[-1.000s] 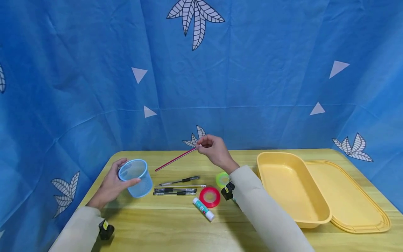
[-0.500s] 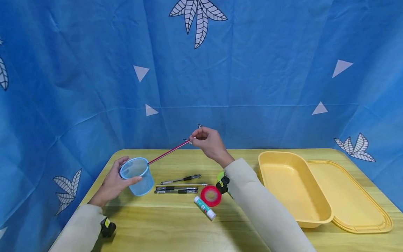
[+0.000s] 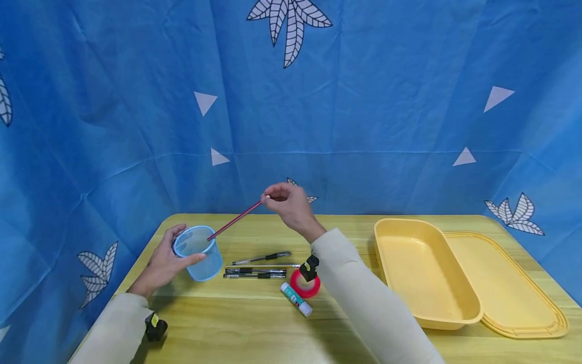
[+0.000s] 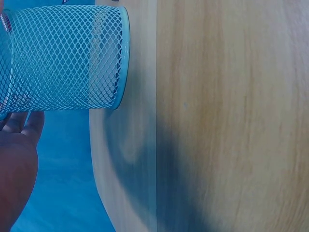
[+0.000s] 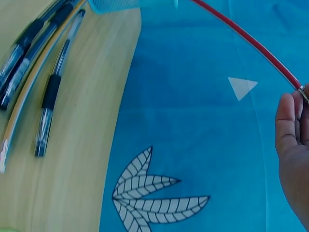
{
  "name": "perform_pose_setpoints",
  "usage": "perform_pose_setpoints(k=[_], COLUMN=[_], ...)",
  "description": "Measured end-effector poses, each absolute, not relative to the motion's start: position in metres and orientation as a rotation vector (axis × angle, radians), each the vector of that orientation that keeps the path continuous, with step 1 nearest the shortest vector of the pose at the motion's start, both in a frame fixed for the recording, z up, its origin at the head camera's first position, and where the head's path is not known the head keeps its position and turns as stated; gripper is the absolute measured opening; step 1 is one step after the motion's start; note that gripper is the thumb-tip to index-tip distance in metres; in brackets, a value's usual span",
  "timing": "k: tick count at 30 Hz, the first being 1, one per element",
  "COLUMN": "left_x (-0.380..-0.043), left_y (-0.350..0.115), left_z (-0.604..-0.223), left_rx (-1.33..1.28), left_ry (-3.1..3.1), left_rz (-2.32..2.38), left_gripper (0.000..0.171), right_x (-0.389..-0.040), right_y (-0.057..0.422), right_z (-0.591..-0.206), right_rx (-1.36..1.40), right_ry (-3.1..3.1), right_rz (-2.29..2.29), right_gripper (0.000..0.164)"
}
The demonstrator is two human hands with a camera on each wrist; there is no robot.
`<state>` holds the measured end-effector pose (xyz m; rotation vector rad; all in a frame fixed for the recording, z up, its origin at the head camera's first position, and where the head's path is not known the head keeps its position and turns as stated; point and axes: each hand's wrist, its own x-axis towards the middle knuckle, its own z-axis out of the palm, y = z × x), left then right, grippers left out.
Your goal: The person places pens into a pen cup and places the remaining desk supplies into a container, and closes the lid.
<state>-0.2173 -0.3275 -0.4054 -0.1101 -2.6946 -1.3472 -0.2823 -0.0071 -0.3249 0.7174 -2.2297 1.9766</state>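
My left hand grips a light blue mesh pen holder at the table's left, thumb across its near side and fingers round the far side. In the left wrist view the mesh wall fills the upper left, with part of the hand beside it. Higher up, my right hand pinches a red pencil by its eraser end. The pencil slants down to the left, its lower tip just inside the holder's rim. In the right wrist view the pencil runs from the fingertips toward the holder.
Several black-grip pens and a yellow pencil lie mid-table. Nearby are a red tape roll and a glue stick. A yellow bin and its lid stand right. A blue curtain hangs behind.
My right hand has moved left and a little up, bringing the red pencil's lower tip from beside the pen holder to inside its rim. The left hand has stayed nearly still.
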Motion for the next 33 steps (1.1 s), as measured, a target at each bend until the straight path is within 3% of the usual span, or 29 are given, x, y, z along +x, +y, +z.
perform_pose_setpoints(k=[33], left_x=[-0.211], left_y=[-0.325], left_z=[-0.405], left_rx=[-0.11], left_ry=[-2.668], left_rz=[-1.385], left_gripper=[0.099], right_x=[-0.267], right_y=[-0.063], right_z=[-0.35], right_rx=[0.723], right_ry=[-2.275], right_rz=[1.881], right_gripper=[0.008])
